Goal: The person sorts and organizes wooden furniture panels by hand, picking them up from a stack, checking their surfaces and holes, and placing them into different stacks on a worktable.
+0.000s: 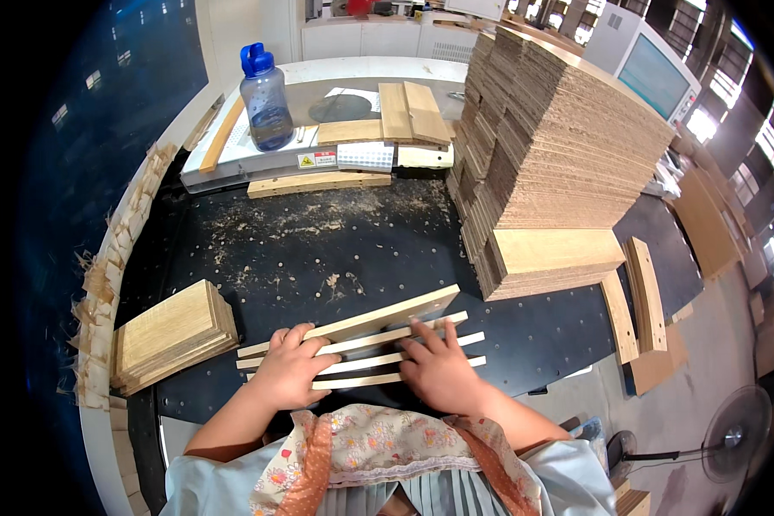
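Several light wooden boards (pixel 383 316) stand on edge, side by side with gaps between them, on the black tabletop in front of me. My left hand (pixel 285 371) grips them toward their left ends, its fingers curled over the top edges. Toward the right ends, my right hand (pixel 443 371) holds the same boards, its fingertips hooked over and between them. The farthest board rises higher at its right end than the others. My fingers partly hide the boards' middle edges.
A low stack of wooden panels (pixel 176 335) lies left. Tall stacked particleboard (pixel 568 142) stands at the right, near loose strips (pixel 647 292). Sawdust covers the black table (pixel 301 258). Behind are a blue water bottle (pixel 267 103) and flat boards (pixel 396 112); a fan (pixel 735 437) stands lower right.
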The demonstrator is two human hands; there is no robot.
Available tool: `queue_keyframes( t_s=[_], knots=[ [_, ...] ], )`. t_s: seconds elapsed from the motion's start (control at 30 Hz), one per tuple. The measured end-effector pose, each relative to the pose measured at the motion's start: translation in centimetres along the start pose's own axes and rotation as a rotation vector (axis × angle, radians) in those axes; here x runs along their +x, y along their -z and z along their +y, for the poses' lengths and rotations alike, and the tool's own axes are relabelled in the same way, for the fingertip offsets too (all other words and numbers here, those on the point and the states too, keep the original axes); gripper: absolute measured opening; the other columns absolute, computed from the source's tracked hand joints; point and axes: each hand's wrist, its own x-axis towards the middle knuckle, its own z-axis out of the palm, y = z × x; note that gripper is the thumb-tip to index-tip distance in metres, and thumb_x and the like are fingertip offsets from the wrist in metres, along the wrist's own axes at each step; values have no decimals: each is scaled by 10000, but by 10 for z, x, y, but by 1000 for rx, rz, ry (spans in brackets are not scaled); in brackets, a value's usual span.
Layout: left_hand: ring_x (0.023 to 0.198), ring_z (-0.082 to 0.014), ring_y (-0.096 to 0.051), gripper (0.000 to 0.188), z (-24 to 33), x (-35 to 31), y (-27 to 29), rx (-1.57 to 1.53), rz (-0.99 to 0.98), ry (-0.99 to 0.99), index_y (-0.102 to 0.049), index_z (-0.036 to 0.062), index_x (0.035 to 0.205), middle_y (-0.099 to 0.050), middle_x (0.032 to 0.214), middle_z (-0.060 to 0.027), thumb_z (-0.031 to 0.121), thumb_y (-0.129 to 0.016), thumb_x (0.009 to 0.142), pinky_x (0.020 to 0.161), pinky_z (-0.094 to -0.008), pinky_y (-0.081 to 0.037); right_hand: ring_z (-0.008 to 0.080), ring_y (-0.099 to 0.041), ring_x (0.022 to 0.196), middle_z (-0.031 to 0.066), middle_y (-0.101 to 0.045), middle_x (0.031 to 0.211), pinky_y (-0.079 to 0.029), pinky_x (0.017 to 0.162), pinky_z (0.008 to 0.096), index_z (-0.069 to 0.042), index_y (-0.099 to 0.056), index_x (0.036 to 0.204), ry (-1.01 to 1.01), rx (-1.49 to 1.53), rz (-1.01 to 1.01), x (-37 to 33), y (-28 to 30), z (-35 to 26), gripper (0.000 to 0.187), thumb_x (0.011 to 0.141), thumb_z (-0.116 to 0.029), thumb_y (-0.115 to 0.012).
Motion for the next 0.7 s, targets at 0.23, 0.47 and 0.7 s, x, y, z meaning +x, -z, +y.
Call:
queue_keyframes(
  t_s=[0.23,0.47,0.7],
  knots=[
    [1245,-333,-371,558,-3,6,7,16,-95,49,-645,217,1091,-529,1175,-53,349,-791,568,954,-491,-306,318,-355,1314,135,-443,1339,-277,1035,595,-76,-538,1215,-140,187,58,-9,-21,-38,527,733,-217,-696],
    [1232,-362,-377,629,-2,9,12,-10,-113,21,-647,210,1110,-544,1131,-90,454,-808,553,966,-501,-299,244,-486,1116,80,-546,1132,-373,940,446,-92,-573,1180,-160,206,214,-21,-29,-44,475,714,-163,-639],
    [1155,-367,-418,480,-6,13,-2,57,16,23,-654,151,1054,-547,1097,-102,443,-734,681,926,-491,-327,165,-518,839,-9,-553,802,-376,739,308,-129,-598,817,-157,71,202,-16,-37,-47,131,720,-197,-544]
  ],
)
